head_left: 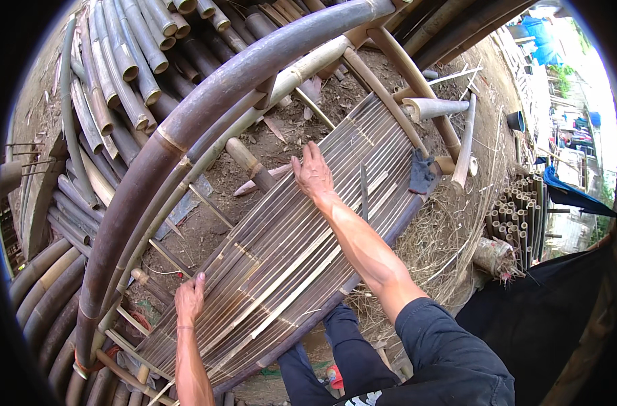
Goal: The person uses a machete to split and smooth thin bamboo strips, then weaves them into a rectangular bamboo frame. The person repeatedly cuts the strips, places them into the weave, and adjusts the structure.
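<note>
A bamboo bench lies across the middle, its seat (281,260) made of long thin slats, some paler than others. My right hand (313,172) rests at the seat's far edge with fingers stretched out. Farther left, my left hand (190,298) is closed around the same edge, thumb upward; its fingertips are partly hidden. A narrow dark blade-like strip (364,193) lies across the slats beside my right forearm. The thick curved bamboo rail (152,155) of the bench arches beyond both hands.
Stacked bamboo poles (129,68) fill the far left. A dark grey cloth (421,171) hangs on the frame's right end. Dry shavings (416,250) cover the ground at right, near a bundle of cut bamboo (515,216). Black sheeting (538,311) hangs at lower right.
</note>
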The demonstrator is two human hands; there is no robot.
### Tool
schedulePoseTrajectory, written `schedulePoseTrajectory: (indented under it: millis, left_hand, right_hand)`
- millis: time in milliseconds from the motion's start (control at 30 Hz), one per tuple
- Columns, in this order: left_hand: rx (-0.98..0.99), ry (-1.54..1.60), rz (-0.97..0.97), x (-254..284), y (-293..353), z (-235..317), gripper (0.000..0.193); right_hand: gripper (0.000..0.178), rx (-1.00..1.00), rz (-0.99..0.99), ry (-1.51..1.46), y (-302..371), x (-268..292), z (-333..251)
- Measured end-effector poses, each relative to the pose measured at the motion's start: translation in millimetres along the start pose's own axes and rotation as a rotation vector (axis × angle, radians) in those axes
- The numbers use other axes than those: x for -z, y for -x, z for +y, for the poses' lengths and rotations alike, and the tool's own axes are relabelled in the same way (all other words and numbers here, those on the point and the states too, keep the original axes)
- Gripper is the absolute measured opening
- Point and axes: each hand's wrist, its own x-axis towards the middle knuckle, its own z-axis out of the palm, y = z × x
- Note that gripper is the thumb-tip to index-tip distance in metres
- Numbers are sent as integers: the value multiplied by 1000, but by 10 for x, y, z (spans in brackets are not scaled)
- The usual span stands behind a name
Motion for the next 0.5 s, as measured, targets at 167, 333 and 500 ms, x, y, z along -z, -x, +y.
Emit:
schedulePoseTrajectory:
  millis: [167, 333, 500]
  left_hand:
    - [-52, 133, 178, -339, -334, 150, 39]
    - [-246, -92, 573, -716, -518, 282, 23]
    - [-32, -20, 647, -1100, -632, 78, 26]
  right_hand:
    - [54, -129, 173, -178, 284, 338, -6]
    - [61, -342, 49, 43, 1528, 358, 960]
    - [69, -599, -193, 48, 2242, 282, 1070]
